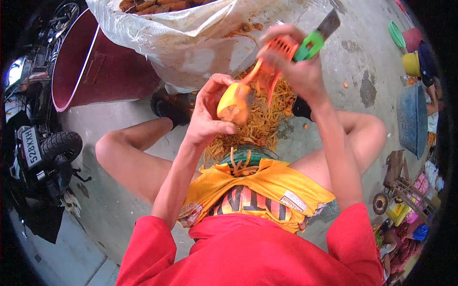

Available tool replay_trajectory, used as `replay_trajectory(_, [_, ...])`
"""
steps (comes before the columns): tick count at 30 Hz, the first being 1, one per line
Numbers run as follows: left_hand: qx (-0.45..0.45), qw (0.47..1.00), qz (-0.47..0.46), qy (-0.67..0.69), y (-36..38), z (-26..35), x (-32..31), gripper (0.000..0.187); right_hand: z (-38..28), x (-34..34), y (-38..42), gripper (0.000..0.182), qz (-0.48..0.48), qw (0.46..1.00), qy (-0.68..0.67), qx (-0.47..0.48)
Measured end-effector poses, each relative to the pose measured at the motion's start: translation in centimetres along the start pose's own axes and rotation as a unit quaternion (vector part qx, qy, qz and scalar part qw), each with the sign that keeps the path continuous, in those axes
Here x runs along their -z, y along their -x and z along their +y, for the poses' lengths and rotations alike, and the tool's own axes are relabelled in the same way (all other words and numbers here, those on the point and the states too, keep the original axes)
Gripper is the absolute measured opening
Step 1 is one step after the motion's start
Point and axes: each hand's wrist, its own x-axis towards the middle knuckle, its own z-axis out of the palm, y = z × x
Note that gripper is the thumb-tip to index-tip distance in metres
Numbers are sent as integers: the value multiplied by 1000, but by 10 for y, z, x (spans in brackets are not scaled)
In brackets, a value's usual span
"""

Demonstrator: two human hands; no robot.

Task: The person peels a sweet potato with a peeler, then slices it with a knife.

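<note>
My left hand is wrapped round a thick, orange-yellow carrot, its blunt end tilted toward me. Its far side is blurred, and a strip of peel stretches up from it. My right hand grips an orange slotted peeler just above and to the right of the carrot. A green-handled knife shows beside the peeler at the same hand, blade pointing up and right; how the fingers hold it is partly hidden. Beneath both hands lies a heap of orange peelings on the floor.
Ahead stands a white sack with dirt-covered carrots in its top. A maroon tub is tipped at the left, near a motorcycle. Something green and round sits between my legs. A blue tub and another person are at the right.
</note>
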Motion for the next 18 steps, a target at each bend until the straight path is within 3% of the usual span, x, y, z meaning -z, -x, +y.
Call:
replay_trajectory(2, [20,999,-24,-24,1,-6,11,95,3,-9,5,21,-79,991,81,74])
replay_trajectory(4, [25,998,-44,-45,6,-8,17,96,19,16,-6,22,-21,997,77,-13])
replay_trajectory(6, [7,999,-50,0,3,-2,8,95,27,28,-13,21,20,998,57,15])
replay_trajectory(7, [-1,1000,1,3,1,-2,-1,95,17,15,-10,21,17,998,58,17])
replay_trajectory(10, [22,1000,-2,-15,0,-6,6,95,2,-12,2,20,-49,996,5,69])
replay_trajectory(12, [3,1000,-7,-17,6,-9,9,94,14,8,-2,22,-21,995,96,21])
replay_trajectory(14, [-14,994,-94,-50,1,-5,12,93,17,23,-9,23,-15,988,152,12])
replay_trajectory(16, [-24,996,-84,-19,-3,-6,6,92,4,9,-4,22,5,998,50,44])
replay_trajectory(18, [5,1000,-4,-16,-2,-5,4,92,-3,-5,2,20,-38,994,91,43])
